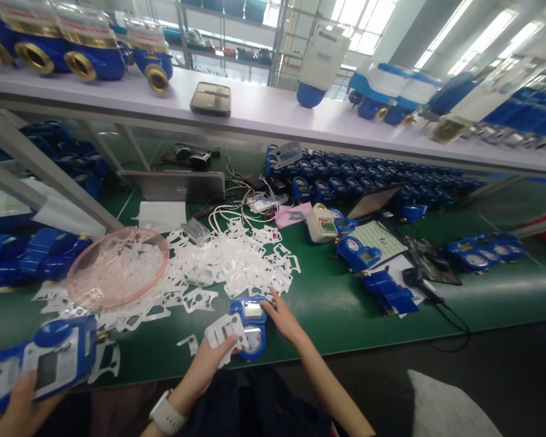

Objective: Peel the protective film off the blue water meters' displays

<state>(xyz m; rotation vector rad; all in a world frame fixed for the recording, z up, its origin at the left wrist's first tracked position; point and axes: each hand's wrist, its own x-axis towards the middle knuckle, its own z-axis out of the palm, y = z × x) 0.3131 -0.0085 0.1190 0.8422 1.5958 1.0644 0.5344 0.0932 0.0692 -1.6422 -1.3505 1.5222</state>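
A blue water meter (253, 311) with a small display and a round dial lies near the table's front edge. My left hand (212, 358) is closed around several white cut-out plates (224, 332), held at the meter's left side and partly over it. A white watch (167, 414) is on that wrist. At the meter's upper right end, my right hand (283, 317) has its thumb and index finger on the housing near the connector; the other fingers are partly hidden. Loose white plates (241, 261) form a heap just beyond the meter.
At the left, another person's hand (25, 400) holds a blue meter (50, 358). A pink transparent basin (118, 267) sits on the plates. Further right are blue meters (357, 252) and a scanner (418, 282). A shelf (259, 112) crosses above the table.
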